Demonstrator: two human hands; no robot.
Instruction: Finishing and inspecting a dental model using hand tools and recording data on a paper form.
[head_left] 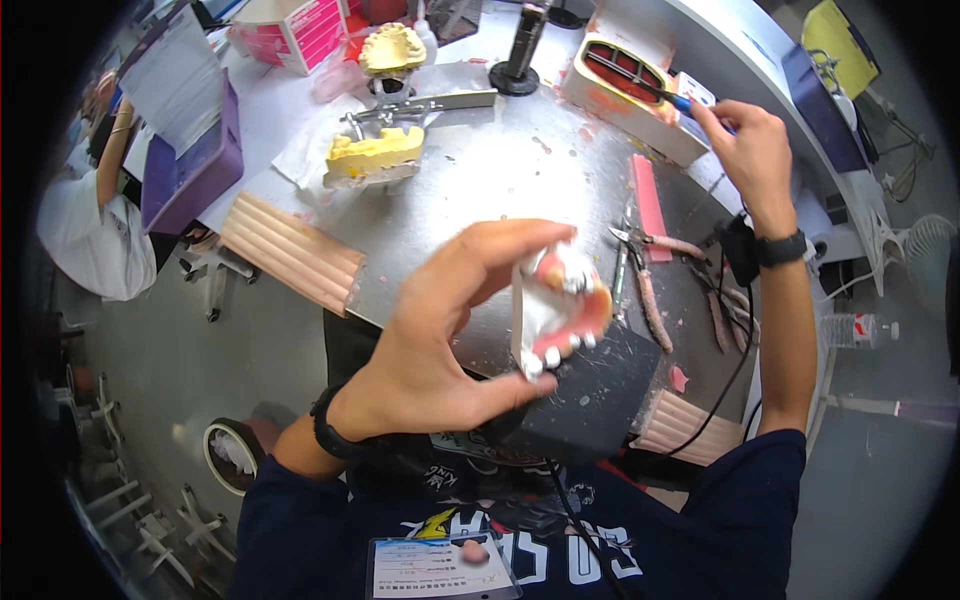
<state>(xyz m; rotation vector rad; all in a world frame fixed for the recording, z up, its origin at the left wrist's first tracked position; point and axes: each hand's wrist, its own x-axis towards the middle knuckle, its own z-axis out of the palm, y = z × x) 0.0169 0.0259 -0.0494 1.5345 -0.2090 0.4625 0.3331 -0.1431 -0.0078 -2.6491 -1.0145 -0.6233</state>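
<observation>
Our left hand pinches a white plaster dental cast with pink gums above the silvery metal bench. Our right hand grips a blue-handled tool, shaft over a white box with oval red opening.

Bright glare on metal tabletop

the dental cast is white and pink, the bin purple.
</observation>
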